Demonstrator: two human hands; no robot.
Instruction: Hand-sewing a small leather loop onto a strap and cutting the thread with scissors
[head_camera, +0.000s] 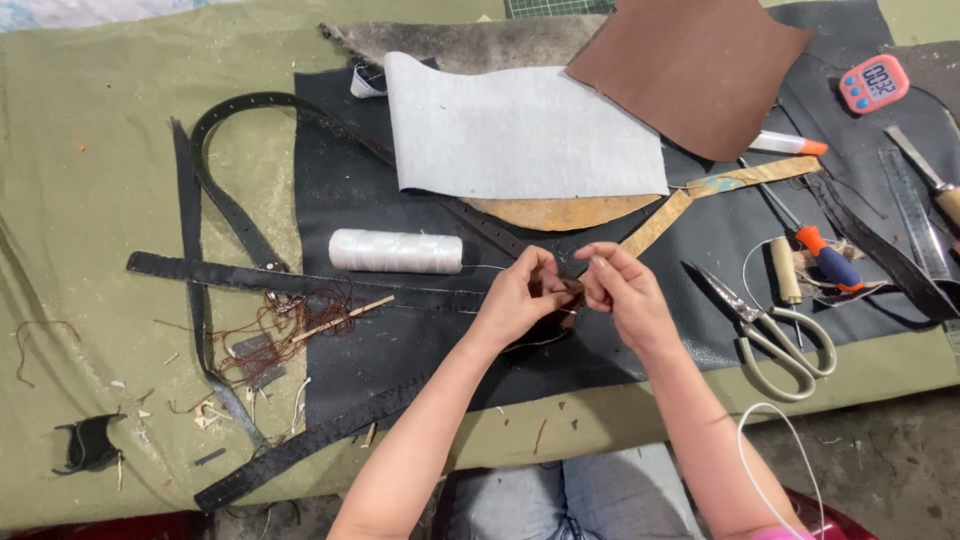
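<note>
Your left hand (520, 295) and right hand (622, 292) meet over the black leather sheet (420, 340), fingertips of both pinched narrow on a small dark-brown leather piece (572, 286) held between them, just in front of the tan strap (660, 225) that runs up to the right. A white thread (490, 267) appears to lead from the spool (395, 251) toward your fingers; whether a needle is in the pinch cannot be told, too small. To do this well, in my judgement: keep the piece close to the fingertips, keep the thread taut but not dragging the spool, and keep the loose loop of white cord (775, 450) near your right forearm out of the stitch line. Count on the mat: one spool, one pair of scissors (775, 335), one orange-handled awl or screwdriver (815, 250), one pink timer (873, 83), one marker with orange cap (790, 144), one brown leather sheet (690, 70), one pale grey sheet (520, 135), one tangle of brown thread (290, 325), several black straps (240, 215) – at least three, they overlap, so exact number uncertain
</note>
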